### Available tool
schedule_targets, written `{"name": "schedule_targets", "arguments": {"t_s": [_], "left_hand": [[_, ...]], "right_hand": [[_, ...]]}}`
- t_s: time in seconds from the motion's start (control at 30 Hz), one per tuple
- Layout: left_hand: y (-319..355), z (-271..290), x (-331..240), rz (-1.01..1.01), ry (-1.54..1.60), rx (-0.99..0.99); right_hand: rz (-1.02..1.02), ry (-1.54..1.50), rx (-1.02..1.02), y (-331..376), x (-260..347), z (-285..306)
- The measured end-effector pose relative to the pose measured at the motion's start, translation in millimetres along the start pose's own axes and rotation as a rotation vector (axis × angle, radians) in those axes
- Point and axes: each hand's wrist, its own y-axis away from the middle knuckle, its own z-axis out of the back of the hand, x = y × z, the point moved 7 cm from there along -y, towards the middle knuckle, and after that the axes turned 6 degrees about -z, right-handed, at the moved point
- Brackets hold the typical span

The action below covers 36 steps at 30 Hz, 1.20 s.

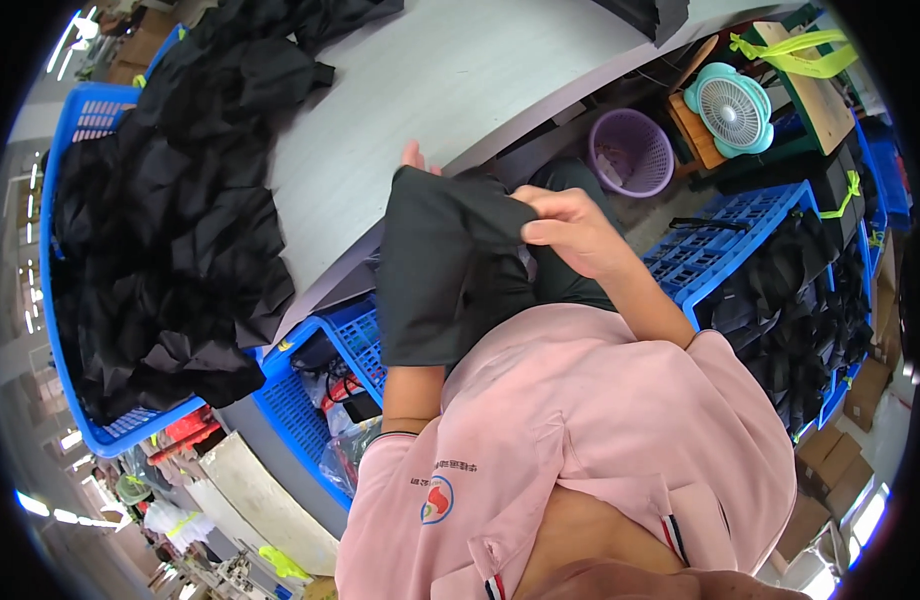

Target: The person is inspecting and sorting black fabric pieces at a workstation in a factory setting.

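Observation:
A black fabric piece (430,275), apparently tube-shaped, is drawn over my left forearm. Only the fingertips of my left hand (416,157) poke out past its far edge, stretched out; the rest of that hand is covered by the cloth. My right hand (577,228) pinches the right-hand edge of the same piece between thumb and fingers. The cloth hangs above my lap, in front of the edge of the pale grey table (380,130).
On the left, a blue basket (55,300) overflows with black fabric pieces (170,260). Below it, another blue basket (300,425) holds bags and cables. At right are a purple bin (665,165), a turquoise fan (732,110) and a blue crate (725,240) beside more black pieces (780,320).

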Motion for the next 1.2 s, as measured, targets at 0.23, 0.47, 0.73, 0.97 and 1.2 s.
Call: {"name": "schedule_targets", "arguments": {"t_s": [0.23,0.47,0.73,0.97,1.2], "left_hand": [[-4,-10,68,0.202,0.402,-0.033],[16,-18,57,0.092,0.567,0.138],[31,-6,26,-0.442,-0.603,0.234],[39,3,38,-0.302,-0.744,0.236],[44,5,65,-0.184,-0.855,0.249]], "right_hand": [[0.033,-0.18,-0.113,-27,35,10],[0.248,0.33,-0.433,-20,39,28],[0.696,1.325,-0.476,-8,35,-29],[0.104,0.538,-0.5,-23,-5,22],[0.11,0.772,-0.513,-7,-3,1]]}}
